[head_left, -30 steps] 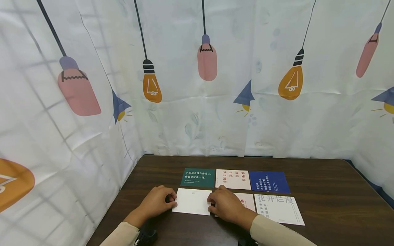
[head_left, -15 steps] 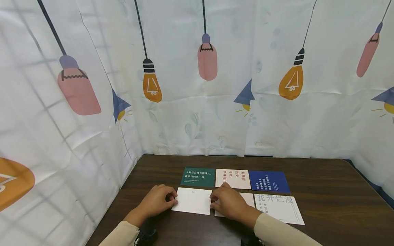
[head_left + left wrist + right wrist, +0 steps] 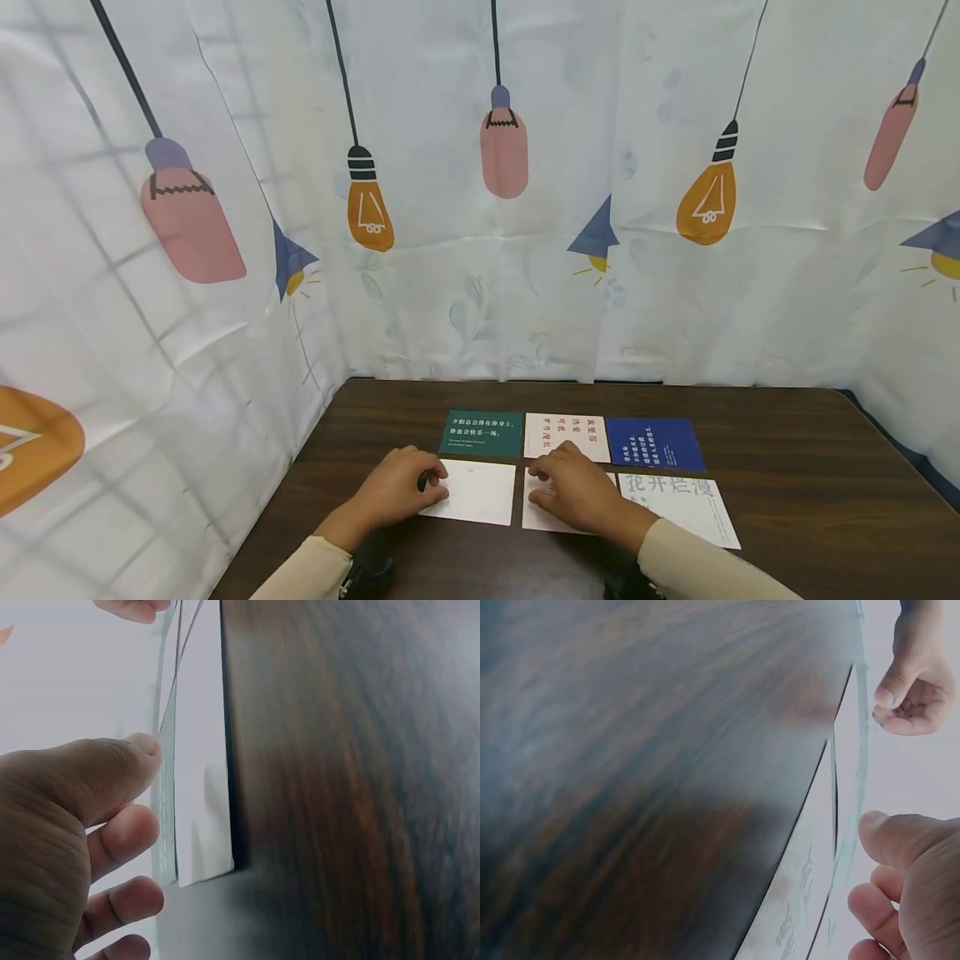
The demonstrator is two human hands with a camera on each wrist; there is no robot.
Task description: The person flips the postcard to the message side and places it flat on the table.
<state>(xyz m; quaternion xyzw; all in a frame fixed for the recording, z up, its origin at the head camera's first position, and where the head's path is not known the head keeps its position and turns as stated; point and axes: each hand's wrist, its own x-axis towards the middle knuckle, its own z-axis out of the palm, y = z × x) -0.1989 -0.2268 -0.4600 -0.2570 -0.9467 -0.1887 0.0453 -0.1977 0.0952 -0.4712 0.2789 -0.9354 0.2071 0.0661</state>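
Note:
My left hand (image 3: 397, 490) is over the left edge of a nearly blank white card (image 3: 480, 493), fingers loosely bent with nothing between them. In the left wrist view, thumb and fingertips stand apart above that card (image 3: 202, 772). My right hand (image 3: 576, 487) hovers over the pale card (image 3: 542, 518) to its right, covering part of its print; its fingers (image 3: 870, 900) are relaxed and hold nothing. To the right lies a white card (image 3: 693, 512) with large grey characters. Behind them are a green card (image 3: 480, 433), a pale card with red characters (image 3: 566, 429) and a blue card (image 3: 656, 443).
The cards lie flat in two rows on a dark brown wooden table (image 3: 810, 467). White curtains (image 3: 450, 317) printed with lamps enclose its back and sides. Dark wrist devices (image 3: 369, 573) sit below the sleeves.
My right hand has let go of the blank card's right edge and shifted right over the neighbouring card. My left hand has come off the left edge, slightly rightward. The cards stay nearly in place.

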